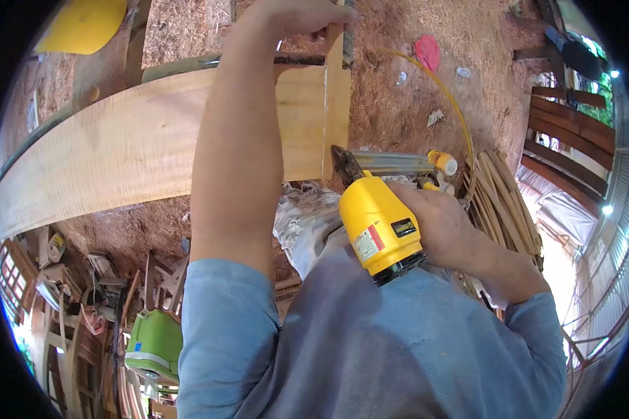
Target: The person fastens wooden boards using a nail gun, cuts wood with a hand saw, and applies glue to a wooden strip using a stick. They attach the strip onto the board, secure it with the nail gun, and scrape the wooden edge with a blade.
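A wide, pale wooden board [126,136] lies across in front of me, with a narrow wooden strip [337,105] along its right end. At the far end of that strip, my left hand [304,15] is closed around the wood; some of its fingers are hidden. My right hand [433,220] grips a yellow nail gun [379,223] close to my body. The gun's dark nose points at the near end of the strip, at or very near its edge. Part of the handle is hidden by the hand.
A yellow hose [454,98] curves over the sawdust-covered ground. A yellow bottle with a white cap [442,162] lies right of the nail gun, near stacked wooden slats [503,202]. A green case-like object [154,342] and scrap wood are at lower left. A pink scrap [427,53] lies beyond.
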Demonstrator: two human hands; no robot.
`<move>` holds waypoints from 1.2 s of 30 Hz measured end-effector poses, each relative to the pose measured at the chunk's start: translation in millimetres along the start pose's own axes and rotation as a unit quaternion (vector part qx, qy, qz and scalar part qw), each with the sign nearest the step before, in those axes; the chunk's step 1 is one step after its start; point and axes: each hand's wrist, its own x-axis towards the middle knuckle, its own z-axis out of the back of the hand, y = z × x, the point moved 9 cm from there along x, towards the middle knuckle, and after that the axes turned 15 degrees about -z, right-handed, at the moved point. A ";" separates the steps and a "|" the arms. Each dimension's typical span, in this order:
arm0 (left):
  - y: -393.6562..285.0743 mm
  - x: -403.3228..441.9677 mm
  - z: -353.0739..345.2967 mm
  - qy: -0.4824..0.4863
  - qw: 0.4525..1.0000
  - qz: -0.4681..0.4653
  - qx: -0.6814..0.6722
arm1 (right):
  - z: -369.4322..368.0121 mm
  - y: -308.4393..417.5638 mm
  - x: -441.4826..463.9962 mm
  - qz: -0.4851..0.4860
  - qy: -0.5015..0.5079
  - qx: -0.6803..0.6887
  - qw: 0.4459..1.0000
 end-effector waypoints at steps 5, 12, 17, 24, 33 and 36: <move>-10.1 3.5 -2.0 -0.002 1.000 -0.020 0.022 | -4.2 0.7 -5.7 -0.005 -0.013 -0.002 1.000; -5.9 8.2 -14.2 -0.001 1.000 -0.013 0.008 | -8.0 2.8 -10.5 -0.002 -0.016 -0.001 1.000; -7.9 7.5 -11.4 0.009 0.999 -0.014 0.033 | -7.2 4.5 -9.4 0.004 -0.027 -0.009 1.000; -5.5 6.7 -10.5 0.005 1.000 -0.007 0.016 | -4.5 6.0 -6.5 -0.004 -0.035 -0.004 0.999; -9.4 3.3 -4.7 0.008 0.998 -0.007 0.059 | -1.7 17.7 -3.9 -0.050 0.039 -0.027 0.998; -16.0 10.3 -6.9 0.016 0.997 -0.021 0.074 | -0.9 17.1 -3.5 -0.061 0.052 -0.032 0.996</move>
